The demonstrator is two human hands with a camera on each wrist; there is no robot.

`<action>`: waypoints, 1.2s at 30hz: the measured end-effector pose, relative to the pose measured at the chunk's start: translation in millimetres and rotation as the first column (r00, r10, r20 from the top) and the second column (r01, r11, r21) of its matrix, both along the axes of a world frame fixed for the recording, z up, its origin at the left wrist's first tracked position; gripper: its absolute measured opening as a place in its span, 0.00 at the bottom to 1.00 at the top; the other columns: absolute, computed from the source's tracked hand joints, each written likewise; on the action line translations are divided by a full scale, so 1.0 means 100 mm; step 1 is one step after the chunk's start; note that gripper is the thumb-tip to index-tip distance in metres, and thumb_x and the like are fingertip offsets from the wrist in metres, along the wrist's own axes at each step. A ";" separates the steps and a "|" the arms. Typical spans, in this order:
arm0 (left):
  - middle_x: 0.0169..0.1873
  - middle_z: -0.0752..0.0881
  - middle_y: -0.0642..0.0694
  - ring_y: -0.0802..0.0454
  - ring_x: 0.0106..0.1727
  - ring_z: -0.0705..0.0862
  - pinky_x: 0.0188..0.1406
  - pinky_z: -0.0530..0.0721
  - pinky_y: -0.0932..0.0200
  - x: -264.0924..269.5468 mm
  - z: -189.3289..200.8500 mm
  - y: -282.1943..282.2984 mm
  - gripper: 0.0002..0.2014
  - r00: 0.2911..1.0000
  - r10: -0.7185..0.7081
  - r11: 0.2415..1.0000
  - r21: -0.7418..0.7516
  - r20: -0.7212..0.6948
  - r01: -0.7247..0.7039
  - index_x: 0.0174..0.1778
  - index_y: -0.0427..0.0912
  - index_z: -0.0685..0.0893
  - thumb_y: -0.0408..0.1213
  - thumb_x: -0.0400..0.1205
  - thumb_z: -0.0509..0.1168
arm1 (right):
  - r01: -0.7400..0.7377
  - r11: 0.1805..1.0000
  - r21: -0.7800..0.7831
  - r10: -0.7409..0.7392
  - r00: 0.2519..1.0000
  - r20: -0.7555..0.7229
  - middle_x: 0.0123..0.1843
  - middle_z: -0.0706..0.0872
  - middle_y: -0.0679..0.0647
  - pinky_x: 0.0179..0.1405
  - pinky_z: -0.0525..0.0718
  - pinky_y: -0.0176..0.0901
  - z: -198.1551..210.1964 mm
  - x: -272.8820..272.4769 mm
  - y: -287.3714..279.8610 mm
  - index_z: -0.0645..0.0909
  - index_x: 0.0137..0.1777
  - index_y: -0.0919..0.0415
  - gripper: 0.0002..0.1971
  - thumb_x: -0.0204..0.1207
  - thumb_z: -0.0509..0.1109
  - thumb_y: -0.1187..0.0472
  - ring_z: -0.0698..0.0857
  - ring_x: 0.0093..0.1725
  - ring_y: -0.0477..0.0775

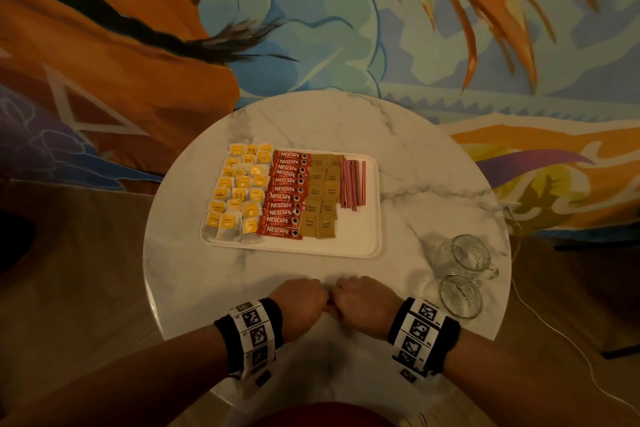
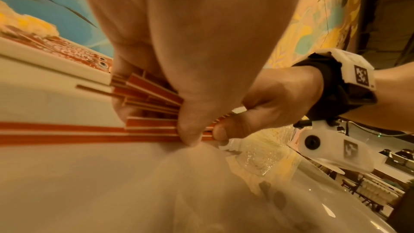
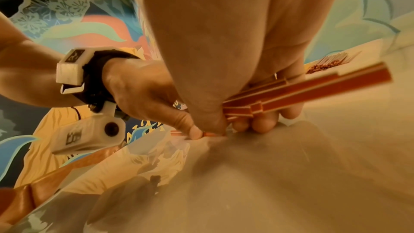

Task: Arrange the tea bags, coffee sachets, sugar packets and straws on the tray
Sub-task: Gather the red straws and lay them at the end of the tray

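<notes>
On the white plastic tray [image 1: 360, 246], at the centre of the round marble-patterned table [image 1: 433, 163], four columns are already laid: yellow-tagged tea bags [image 1: 239, 194] at nine o'clock, glossy red Nescafe sachets [image 1: 286, 196], matt brown paper sugar packets [image 1: 320, 199], and thin red-and-white straws [image 1: 351, 184] at three o'clock. At six o'clock, near the table edge, a last loose bundle of flat straws [image 2: 152, 95] is gripped by the curled fingers of the left hand [image 1: 299, 305] and right hand [image 1: 363, 303] together, so the task is judged nearly complete, with only this bundle left to be squared and added.

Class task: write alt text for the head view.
Two hands, left hand and right hand, hold straws together at a round table's near edge. Beyond, a tray holds rows of tea bags, coffee sachets and sugar packets.
</notes>
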State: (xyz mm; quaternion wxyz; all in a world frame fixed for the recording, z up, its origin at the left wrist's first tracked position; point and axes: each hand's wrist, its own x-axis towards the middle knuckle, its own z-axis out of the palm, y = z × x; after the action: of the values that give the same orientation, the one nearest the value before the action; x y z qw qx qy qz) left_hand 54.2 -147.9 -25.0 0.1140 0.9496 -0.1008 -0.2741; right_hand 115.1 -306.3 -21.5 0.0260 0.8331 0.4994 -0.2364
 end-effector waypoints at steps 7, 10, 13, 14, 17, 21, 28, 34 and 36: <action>0.68 0.81 0.39 0.41 0.64 0.82 0.69 0.79 0.46 -0.03 0.00 0.03 0.18 0.998 0.051 0.996 -0.076 -0.024 -0.052 0.75 0.40 0.73 0.37 0.91 0.50 | 0.115 0.991 0.072 -0.107 0.988 -0.114 0.64 0.85 0.59 0.57 0.78 0.51 0.04 0.05 -0.09 0.77 0.68 0.58 0.16 0.90 0.52 0.54 0.85 0.60 0.62; 0.64 0.84 0.39 0.40 0.61 0.84 0.65 0.81 0.43 -0.02 0.04 0.08 0.16 0.994 0.072 0.991 -0.106 -0.083 -0.080 0.72 0.42 0.73 0.37 0.89 0.54 | 0.186 0.977 0.108 -0.159 0.963 -0.216 0.57 0.86 0.53 0.55 0.80 0.50 0.05 0.13 -0.17 0.79 0.62 0.52 0.15 0.88 0.55 0.46 0.84 0.54 0.56; 0.58 0.85 0.40 0.41 0.54 0.85 0.59 0.83 0.42 -0.02 0.04 0.13 0.12 0.991 0.074 0.988 -0.126 -0.109 -0.088 0.65 0.43 0.75 0.41 0.89 0.55 | 0.209 0.970 0.123 -0.171 0.950 -0.262 0.54 0.87 0.49 0.53 0.81 0.51 0.05 0.19 -0.21 0.80 0.59 0.47 0.16 0.86 0.57 0.40 0.83 0.51 0.52; 0.56 0.85 0.41 0.42 0.52 0.84 0.57 0.83 0.43 -0.02 0.05 0.13 0.12 0.991 0.079 0.986 -0.138 -0.110 -0.094 0.63 0.43 0.76 0.43 0.89 0.54 | 0.211 0.968 0.139 -0.167 0.947 -0.273 0.52 0.87 0.48 0.53 0.81 0.51 0.06 0.19 -0.21 0.81 0.57 0.46 0.15 0.86 0.58 0.40 0.83 0.50 0.51; 0.49 0.84 0.46 0.48 0.45 0.82 0.52 0.83 0.47 -0.02 0.10 0.14 0.15 0.991 0.107 0.977 -0.174 -0.085 -0.121 0.59 0.45 0.78 0.52 0.89 0.55 | 0.186 0.966 0.177 -0.134 0.953 -0.272 0.50 0.87 0.47 0.51 0.82 0.48 0.13 0.19 -0.18 0.83 0.54 0.48 0.13 0.84 0.64 0.42 0.84 0.48 0.50; 0.44 0.87 0.45 0.46 0.43 0.84 0.49 0.85 0.46 0.00 0.15 0.12 0.13 0.994 0.108 0.971 -0.214 -0.026 -0.111 0.52 0.46 0.81 0.50 0.87 0.58 | 0.180 0.961 0.209 -0.115 0.950 -0.290 0.45 0.89 0.48 0.46 0.85 0.48 0.20 0.19 -0.11 0.85 0.49 0.51 0.11 0.81 0.68 0.46 0.85 0.41 0.49; 0.36 0.86 0.48 0.48 0.38 0.85 0.47 0.85 0.43 -0.04 0.10 0.28 0.23 0.972 0.231 0.912 -0.339 -0.043 -0.232 0.42 0.45 0.82 0.58 0.88 0.52 | 0.371 0.848 0.378 -0.189 0.879 -0.438 0.50 0.91 0.44 0.52 0.86 0.36 0.33 0.32 -0.15 0.87 0.62 0.48 0.16 0.79 0.70 0.45 0.87 0.48 0.41; 0.32 0.82 0.50 0.51 0.35 0.82 0.43 0.81 0.49 -0.07 0.10 0.41 0.21 0.936 0.352 0.876 -0.347 -0.019 -0.337 0.36 0.43 0.79 0.53 0.89 0.57 | 0.714 0.531 0.456 -0.412 0.688 -0.598 0.51 0.91 0.44 0.58 0.87 0.52 0.38 0.61 -0.24 0.88 0.56 0.49 0.17 0.88 0.60 0.44 0.88 0.51 0.44; 0.30 0.80 0.50 0.52 0.33 0.80 0.42 0.81 0.49 -0.05 0.12 0.42 0.21 0.925 0.379 0.854 -0.374 -0.026 -0.361 0.33 0.45 0.76 0.53 0.88 0.58 | 0.790 0.412 0.455 -0.434 0.609 -0.664 0.51 0.92 0.46 0.59 0.87 0.55 0.37 0.66 -0.22 0.88 0.56 0.49 0.18 0.89 0.57 0.45 0.89 0.52 0.46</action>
State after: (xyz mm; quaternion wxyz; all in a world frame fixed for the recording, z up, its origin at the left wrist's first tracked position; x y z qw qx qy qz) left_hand 48.9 -106.2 -13.3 0.3397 0.9185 0.0308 -0.1999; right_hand 181.5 -328.2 15.6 -0.5062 0.8186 0.1862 -0.1974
